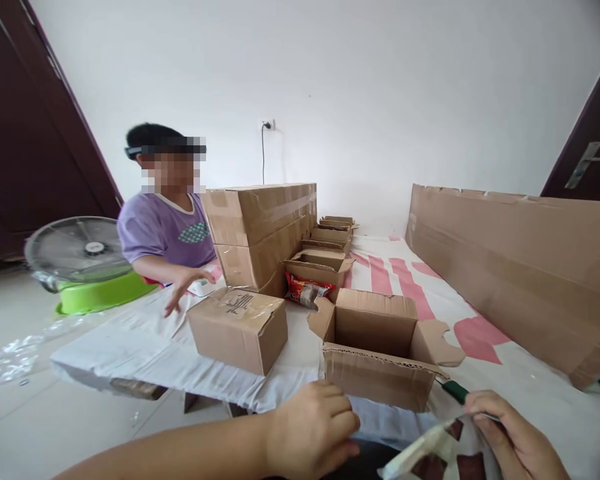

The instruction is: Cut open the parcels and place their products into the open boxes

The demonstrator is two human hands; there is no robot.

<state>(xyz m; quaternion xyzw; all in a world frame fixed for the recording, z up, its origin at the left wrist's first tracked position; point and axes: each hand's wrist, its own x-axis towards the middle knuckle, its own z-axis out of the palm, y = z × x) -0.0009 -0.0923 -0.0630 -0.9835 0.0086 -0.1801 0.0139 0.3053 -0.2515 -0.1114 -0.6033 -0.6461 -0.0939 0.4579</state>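
Grips a clear plastic packet with brown and cream patches (443, 455) in the right hand (505, 427), at the near edge of the white-and-pink cloth-covered surface (145, 347), with a slim dark-green item (455, 392) touching that hand. Has the left hand (313, 430) clenched loosely before an open brown cardboard box (380, 377) at that edge. Shows a closed brown cardboard box (237, 330) farther left along the edge, and a shiny red packet (307, 291) against the next open box (316, 271) behind.
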